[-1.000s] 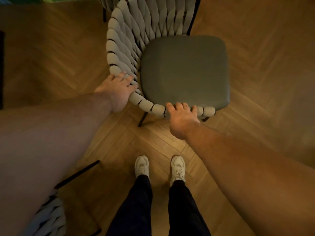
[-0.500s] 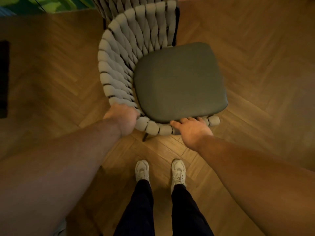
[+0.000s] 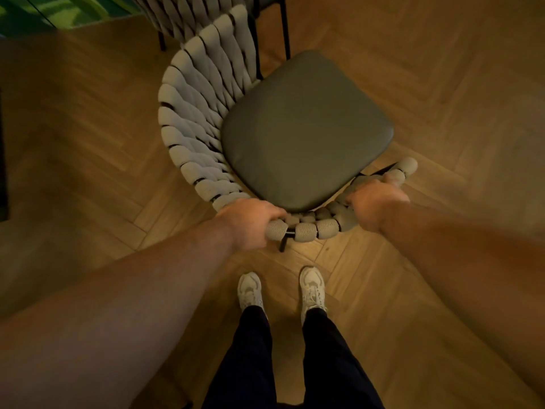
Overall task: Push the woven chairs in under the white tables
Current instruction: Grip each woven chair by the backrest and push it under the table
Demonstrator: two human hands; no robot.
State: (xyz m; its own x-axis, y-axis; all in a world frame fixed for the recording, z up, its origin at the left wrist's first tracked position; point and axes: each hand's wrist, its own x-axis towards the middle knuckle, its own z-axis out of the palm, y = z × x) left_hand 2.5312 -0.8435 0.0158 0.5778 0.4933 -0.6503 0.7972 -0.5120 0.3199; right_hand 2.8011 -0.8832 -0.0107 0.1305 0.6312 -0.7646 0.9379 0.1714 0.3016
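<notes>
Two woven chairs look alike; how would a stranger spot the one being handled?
On the wood floor by the white shoes stands a woven chair with a grey cushion. Unlike the second chair behind, the left hand and right hand grip its rim.

You've got, by qty: chairs x2, i.e. near chair (image 3: pixel 194 134) in full, 2nd chair (image 3: pixel 188 13) cut off at top edge; seat pad (image 3: pixel 303 128) x1; your hands x2, i.e. left hand (image 3: pixel 250 222), right hand (image 3: pixel 374 202); shoes x2, i.e. left shoe (image 3: pixel 250 290), right shoe (image 3: pixel 312 287); green rug (image 3: pixel 59 10) x1.
</notes>
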